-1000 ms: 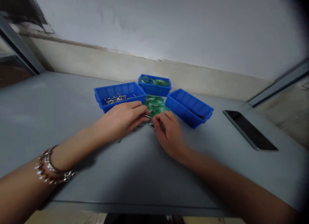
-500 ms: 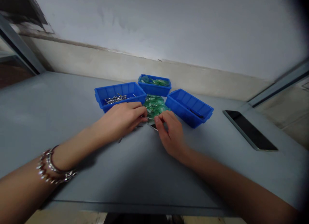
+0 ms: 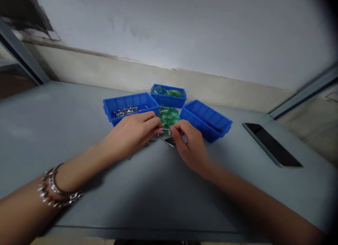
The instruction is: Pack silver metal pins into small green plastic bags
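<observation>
A thin silver metal pin (image 3: pixel 166 129) spans the small gap between my two hands. My left hand (image 3: pixel 138 130) pinches its left end between thumb and fingers. The other end sits at the thumb and index fingertip of my right hand (image 3: pixel 190 143), which is also closed in a pinch. Just behind the fingertips lies a pile of green plastic packets (image 3: pixel 169 114) with shiny pieces on it. Slim dark and silver pieces (image 3: pixel 169 142) rest on the table below my fingers. More loose pieces lie partly hidden under my left hand.
A blue bin (image 3: pixel 130 98) with silver metal parts stands left. Another blue bin (image 3: pixel 169 101) holding green packets is at the back, by the wall. The right blue bin (image 3: pixel 204 127) contains dark slender items. A phone (image 3: pixel 273 146) lies far right on the grey table (image 3: pixel 124 202).
The whole view has shifted slightly, so the bins appear a little lower. My hands stay close together around the pin, and more of the dark pieces beneath them shows.
</observation>
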A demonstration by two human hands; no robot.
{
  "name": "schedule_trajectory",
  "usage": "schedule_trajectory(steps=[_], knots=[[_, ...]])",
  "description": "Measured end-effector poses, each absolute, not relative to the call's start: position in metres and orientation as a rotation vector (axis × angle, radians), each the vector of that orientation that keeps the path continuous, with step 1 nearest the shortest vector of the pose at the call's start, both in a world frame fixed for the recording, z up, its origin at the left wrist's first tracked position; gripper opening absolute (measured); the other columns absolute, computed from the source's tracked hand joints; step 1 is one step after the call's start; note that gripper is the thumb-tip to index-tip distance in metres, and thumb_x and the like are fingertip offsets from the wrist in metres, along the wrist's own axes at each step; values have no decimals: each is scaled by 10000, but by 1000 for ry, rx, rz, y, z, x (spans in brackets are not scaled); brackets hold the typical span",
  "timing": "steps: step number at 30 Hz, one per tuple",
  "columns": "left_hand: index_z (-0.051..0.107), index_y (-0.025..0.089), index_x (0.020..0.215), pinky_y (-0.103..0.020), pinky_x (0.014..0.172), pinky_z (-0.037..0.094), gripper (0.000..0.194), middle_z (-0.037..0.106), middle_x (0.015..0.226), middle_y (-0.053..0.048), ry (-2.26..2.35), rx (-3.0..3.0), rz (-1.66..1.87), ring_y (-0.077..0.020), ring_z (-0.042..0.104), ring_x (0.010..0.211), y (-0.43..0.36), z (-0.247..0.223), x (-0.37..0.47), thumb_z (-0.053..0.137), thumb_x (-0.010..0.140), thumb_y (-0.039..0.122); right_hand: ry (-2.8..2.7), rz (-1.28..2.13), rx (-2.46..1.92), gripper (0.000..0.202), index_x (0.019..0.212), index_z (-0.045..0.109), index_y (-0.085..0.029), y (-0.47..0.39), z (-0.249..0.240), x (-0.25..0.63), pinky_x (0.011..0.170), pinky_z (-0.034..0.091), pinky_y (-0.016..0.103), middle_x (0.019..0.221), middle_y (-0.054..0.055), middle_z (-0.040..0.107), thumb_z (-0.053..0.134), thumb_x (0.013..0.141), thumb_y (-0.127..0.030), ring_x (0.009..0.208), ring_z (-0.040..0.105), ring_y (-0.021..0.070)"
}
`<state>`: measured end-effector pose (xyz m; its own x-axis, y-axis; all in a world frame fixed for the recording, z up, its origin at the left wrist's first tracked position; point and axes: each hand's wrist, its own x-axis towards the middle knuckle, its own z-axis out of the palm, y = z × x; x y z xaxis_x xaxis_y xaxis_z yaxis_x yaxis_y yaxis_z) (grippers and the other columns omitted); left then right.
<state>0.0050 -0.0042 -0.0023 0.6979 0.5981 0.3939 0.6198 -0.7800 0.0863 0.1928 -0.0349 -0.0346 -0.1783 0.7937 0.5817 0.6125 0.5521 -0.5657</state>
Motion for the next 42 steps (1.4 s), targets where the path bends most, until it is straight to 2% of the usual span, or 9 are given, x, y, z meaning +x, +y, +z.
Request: schedule_trajectory(steps=[7,14,29,38,42], knots=[[600,135,859,-251,621,425,325,580,820,-55,-983,-2875,-612,-147,569,708,-6,1,8,349,995,289,-2015,323,-1130,294,673,411,-228,-38,-34,203,582,381,267,677,-7,534,424,964,-269,641,494,144],[607,144,918,-241,648,437,289,588,861,-49,-925,-2977,-640,-140,572,733,-8,1,10,358,994,270,-1959,304,-1070,156,784,517,-213,-42,-41,212,609,416,269,737,7,580,482,936,-211,690,547,151],[572,154,921,-246,657,443,179,567,892,-30,-861,-2935,-762,-137,571,750,-6,-4,7,441,977,262,-2017,296,-1063,101,836,545,-212,-45,-45,216,672,450,282,812,30,613,504,923,-182,769,581,166],[557,164,897,-241,660,449,110,558,899,-28,-839,-2921,-796,-130,560,760,-5,-5,5,476,956,209,-2001,306,-1094,100,847,553,-204,-45,-47,217,678,451,289,829,37,610,505,934,-215,779,576,168],[556,161,866,-240,658,452,136,557,885,-31,-868,-2898,-793,-126,561,743,-5,-4,5,468,957,209,-1989,303,-1111,113,851,554,-209,-44,-47,218,663,455,290,837,36,615,492,941,-239,766,581,167]])
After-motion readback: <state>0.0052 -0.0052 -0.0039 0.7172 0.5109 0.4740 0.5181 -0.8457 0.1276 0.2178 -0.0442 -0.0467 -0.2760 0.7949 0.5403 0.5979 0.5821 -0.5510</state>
